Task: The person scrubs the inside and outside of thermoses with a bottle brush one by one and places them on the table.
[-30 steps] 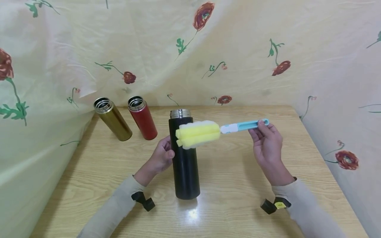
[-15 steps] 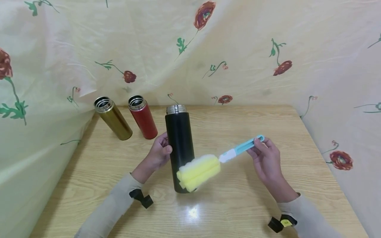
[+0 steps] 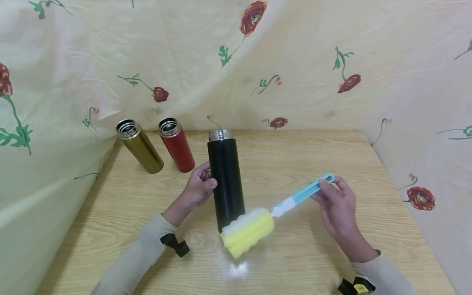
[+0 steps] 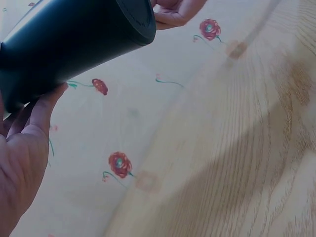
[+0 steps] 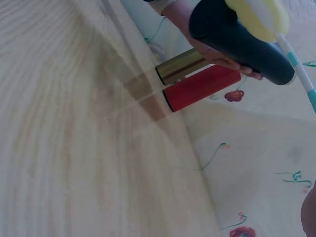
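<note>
My left hand [image 3: 198,185] grips a tall black vacuum flask [image 3: 225,180] round its side, its steel threaded neck uncapped at the top. In the left wrist view the flask [image 4: 74,44] is tilted, held above the table, its base toward the right. My right hand [image 3: 337,205] pinches the blue end of a bottle brush [image 3: 300,195] between thumb and fingers. The brush's yellow and white sponge head [image 3: 248,230] points down-left and overlaps the flask's lower end in the head view. In the right wrist view the sponge [image 5: 261,17] crosses in front of the flask [image 5: 242,47].
A gold flask [image 3: 141,149] and a red flask [image 3: 178,149], both uncapped, stand upright at the back left of the wooden table [image 3: 295,254]. Flowered cloth [image 3: 302,53] hangs behind the table and along both sides.
The brush has dropped and tilted, its sponge head going from the flask's upper part down to its base. The flask has risen slightly toward the back in my left hand.
</note>
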The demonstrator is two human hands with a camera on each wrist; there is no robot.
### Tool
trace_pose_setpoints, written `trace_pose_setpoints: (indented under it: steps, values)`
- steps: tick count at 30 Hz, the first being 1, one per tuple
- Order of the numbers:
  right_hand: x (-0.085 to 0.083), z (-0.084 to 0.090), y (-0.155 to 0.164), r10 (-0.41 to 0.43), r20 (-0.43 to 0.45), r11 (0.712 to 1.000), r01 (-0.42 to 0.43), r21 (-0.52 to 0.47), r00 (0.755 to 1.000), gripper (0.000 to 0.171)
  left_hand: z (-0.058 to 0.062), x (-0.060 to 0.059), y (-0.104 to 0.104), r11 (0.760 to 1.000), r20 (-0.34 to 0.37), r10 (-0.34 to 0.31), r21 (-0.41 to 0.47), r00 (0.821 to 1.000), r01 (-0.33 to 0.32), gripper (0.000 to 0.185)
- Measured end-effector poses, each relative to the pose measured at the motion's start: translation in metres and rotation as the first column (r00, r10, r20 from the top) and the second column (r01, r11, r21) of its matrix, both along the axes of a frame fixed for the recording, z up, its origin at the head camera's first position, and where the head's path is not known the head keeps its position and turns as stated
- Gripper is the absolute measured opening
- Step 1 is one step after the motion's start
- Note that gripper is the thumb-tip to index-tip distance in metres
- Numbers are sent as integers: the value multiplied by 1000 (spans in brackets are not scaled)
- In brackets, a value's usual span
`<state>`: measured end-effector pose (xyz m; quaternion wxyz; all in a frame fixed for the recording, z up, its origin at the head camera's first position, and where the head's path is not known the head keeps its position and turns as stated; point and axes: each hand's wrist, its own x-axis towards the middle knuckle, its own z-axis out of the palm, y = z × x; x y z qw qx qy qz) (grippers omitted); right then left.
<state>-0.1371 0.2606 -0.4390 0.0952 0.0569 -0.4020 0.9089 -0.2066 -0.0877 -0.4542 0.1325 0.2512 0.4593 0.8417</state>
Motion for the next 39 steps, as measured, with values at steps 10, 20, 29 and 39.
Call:
trace_pose_setpoints:
  steps: [10, 20, 29, 39]
  values:
    - [-10, 16, 0, -83, -60, 993, 78, -87, 995, 12, -2, 3, -1, 999, 6, 13, -45, 1000, -13, 67]
    - [-26, 28, -4, -235, -3, 964, 233, -125, 972, 9, -9, 9, 0, 989, 32, 67, -135, 997, -62, 99]
    - [-44, 42, -11, -328, -27, 938, 322, -126, 944, 20, -12, 12, 3, 984, 33, 90, -155, 995, -83, 109]
    - [-57, 56, -20, -416, -5, 900, 411, -143, 909, 24, -12, 14, 5, 967, 46, 121, -230, 992, -107, 113]
